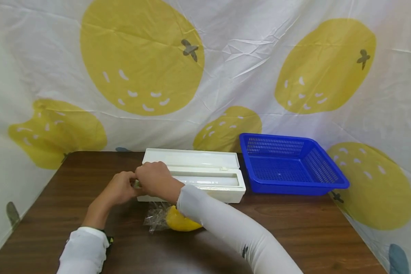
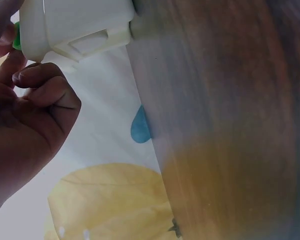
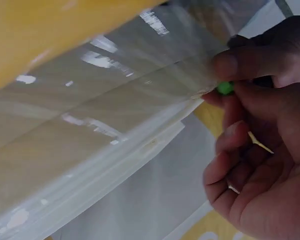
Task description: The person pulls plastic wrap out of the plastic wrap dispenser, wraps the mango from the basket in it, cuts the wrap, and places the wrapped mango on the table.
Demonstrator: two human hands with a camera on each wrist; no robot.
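A white cling film dispenser box (image 1: 226, 196) stands on the table with its lid (image 1: 191, 158) tipped back. Inside lies a pale film roll (image 1: 209, 180). My left hand (image 1: 121, 188) and right hand (image 1: 155, 179) meet at the box's left end. Between their fingertips shows a small green piece (image 3: 225, 88), which both hands appear to pinch; the fingers hide most of it. Clear film (image 3: 105, 90) stretches along the box in the right wrist view. In front of the box, partly under my right forearm, lies a yellow rounded thing (image 1: 181, 220) with crumpled clear film (image 1: 156, 217) about it.
A blue plastic basket (image 1: 294, 186) stands right of the box at the back of the brown wooden table (image 1: 311, 228). Behind the table hangs a white cloth (image 1: 233, 76) printed with yellow fruit.
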